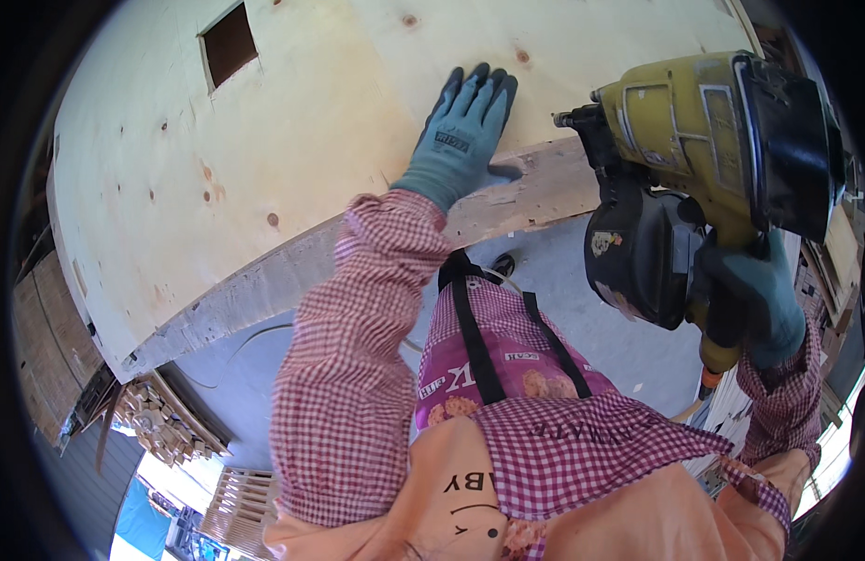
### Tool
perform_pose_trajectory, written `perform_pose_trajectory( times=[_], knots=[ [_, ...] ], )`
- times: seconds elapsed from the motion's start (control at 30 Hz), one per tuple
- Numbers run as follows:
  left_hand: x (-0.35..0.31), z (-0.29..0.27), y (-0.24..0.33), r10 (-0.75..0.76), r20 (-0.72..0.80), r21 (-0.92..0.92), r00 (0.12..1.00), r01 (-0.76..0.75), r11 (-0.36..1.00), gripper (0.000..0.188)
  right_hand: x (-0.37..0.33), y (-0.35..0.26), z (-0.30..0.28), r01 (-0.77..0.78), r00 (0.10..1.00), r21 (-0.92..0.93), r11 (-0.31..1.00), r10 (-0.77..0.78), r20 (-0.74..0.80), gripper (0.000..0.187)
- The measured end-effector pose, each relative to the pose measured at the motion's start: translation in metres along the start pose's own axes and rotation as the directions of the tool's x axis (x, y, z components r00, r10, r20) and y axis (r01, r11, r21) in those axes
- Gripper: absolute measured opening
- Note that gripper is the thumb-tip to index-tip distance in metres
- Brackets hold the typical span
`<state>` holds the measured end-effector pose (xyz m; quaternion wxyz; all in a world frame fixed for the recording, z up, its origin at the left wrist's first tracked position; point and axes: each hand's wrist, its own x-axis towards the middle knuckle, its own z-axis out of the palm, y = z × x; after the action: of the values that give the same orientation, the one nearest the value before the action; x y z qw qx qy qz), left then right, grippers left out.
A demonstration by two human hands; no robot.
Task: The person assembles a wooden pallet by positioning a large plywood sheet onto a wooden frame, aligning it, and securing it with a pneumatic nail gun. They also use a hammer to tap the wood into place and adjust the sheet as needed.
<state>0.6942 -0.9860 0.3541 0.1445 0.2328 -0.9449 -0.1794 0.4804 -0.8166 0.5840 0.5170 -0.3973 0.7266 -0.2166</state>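
Note:
A large pale plywood sheet (311, 122) with dark knots spans the far side in front of me. My left hand (459, 136), in a teal glove with dark fingertips, lies flat near the sheet's front edge, its fingers stretched out. At the right, my gloved right hand (755, 294) is wrapped round the handle of a yellow and black coil nail gun (676, 122). The gun is held up above the board's right part, its nose pointing left toward my left hand. A round black magazine (638, 257) hangs under its body. Whether a finger rests on the trigger is hidden.
A square hole (229, 47) is cut through the sheet at the far left. Along the front edge runs a rough greyish board (526, 192). An air hose (687, 411) leads from the gun's handle. Stacked wood pieces (166, 421) and a slatted pallet (238, 510) stand at the lower left.

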Motion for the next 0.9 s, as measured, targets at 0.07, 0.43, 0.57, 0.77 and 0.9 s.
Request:
perform_pose_trajectory(
  times=[0.07, 0.43, 0.57, 0.77, 0.9],
  knots=[
    [-0.015, -0.01, -0.013, 0.01, 0.014, -0.042, 1.0, -0.009, 0.999, 0.114, -0.002, -0.004, 0.001, -0.142, 0.987, 0.167, 0.976, 0.152, -0.046, 0.019],
    [-0.046, -0.02, -0.021, -0.236, 0.071, 0.319, 0.969, 0.202, 0.926, 0.099, 0.03, -0.024, 0.015, -0.312, 0.945, 0.219, 0.925, 0.325, -0.026, 0.026],
    [-0.046, -0.024, -0.025, -0.272, 0.084, 0.311, 0.959, 0.234, 0.921, 0.096, 0.016, -0.04, 0.002, -0.259, 0.955, 0.276, 0.926, 0.288, -0.07, 0.032],
    [-0.042, -0.025, -0.024, -0.258, 0.086, 0.302, 0.962, 0.221, 0.927, 0.096, 0.05, -0.021, 0.011, -0.241, 0.969, 0.317, 0.917, 0.245, 0.027, 0.03],
    [-0.043, -0.022, -0.028, -0.257, 0.116, 0.294, 0.959, 0.214, 0.931, 0.1, 0.033, -0.048, 0.017, -0.269, 0.947, 0.383, 0.884, 0.316, -0.063, 0.019]
  ],
)
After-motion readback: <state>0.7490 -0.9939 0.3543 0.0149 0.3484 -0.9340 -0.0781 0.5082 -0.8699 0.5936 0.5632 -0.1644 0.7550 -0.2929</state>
